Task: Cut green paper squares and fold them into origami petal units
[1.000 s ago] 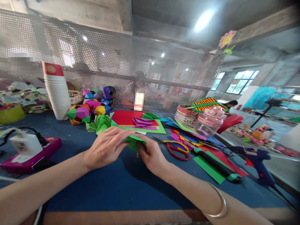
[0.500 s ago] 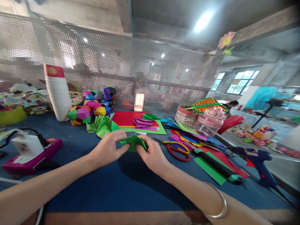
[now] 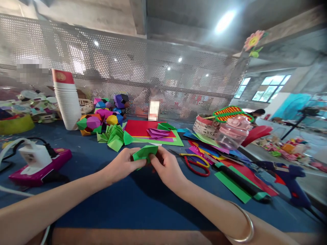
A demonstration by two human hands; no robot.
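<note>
A folded green paper piece (image 3: 145,152) is held above the blue table (image 3: 109,207) between both hands. My left hand (image 3: 122,166) pinches its left corner with thumb and fingers. My right hand (image 3: 167,167) grips its right side, fingertips pressed on a fold. A silver bangle (image 3: 244,227) sits on my right forearm. Behind the hands lies a pile of similar green folded pieces (image 3: 114,134).
Red-and-yellow scissors (image 3: 195,162), coloured paper sheets (image 3: 153,133) and a blue glue gun (image 3: 290,179) lie to the right. A pink bottle (image 3: 232,132), paper polyhedra (image 3: 98,117), a stack of paper cups (image 3: 66,100) and a magenta power strip (image 3: 38,163) stand around. A perforated metal screen closes the back.
Both hands turned and refolded the green piece, lifting it slightly; my left hand closed from flat fingers into a pinch. The camera view shifted a little to the left.
</note>
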